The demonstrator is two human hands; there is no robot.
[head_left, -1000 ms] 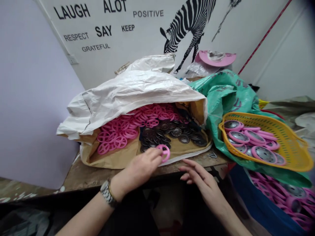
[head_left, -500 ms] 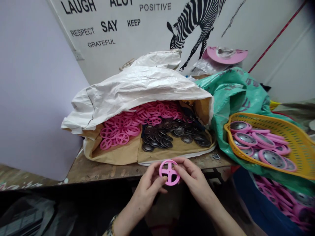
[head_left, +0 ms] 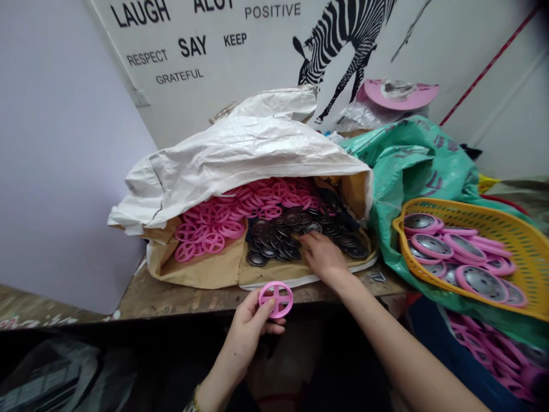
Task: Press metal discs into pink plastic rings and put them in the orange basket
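Note:
In the head view my left hand grips a pink four-spoked wheel by its left side, thumb across the front, just off the table edge. My right hand reaches into the mouth of a white sack. Its fingers stretch over the dark round discs lying there, and I see nothing held in them. The fingertips partly hide against the discs. Left of these discs, a heap of pink spoked wheels spreads inside the same sack.
On the right, a yellow basket holds several pink-rimmed wheels with dark disc centres. It rests against a green bag. Below it are more pink wheels in a blue container. The wooden table ends just before me.
My right hand has let go of the pink wheel and moved up and forward to the dark discs. My left hand keeps the wheel, slightly further left.

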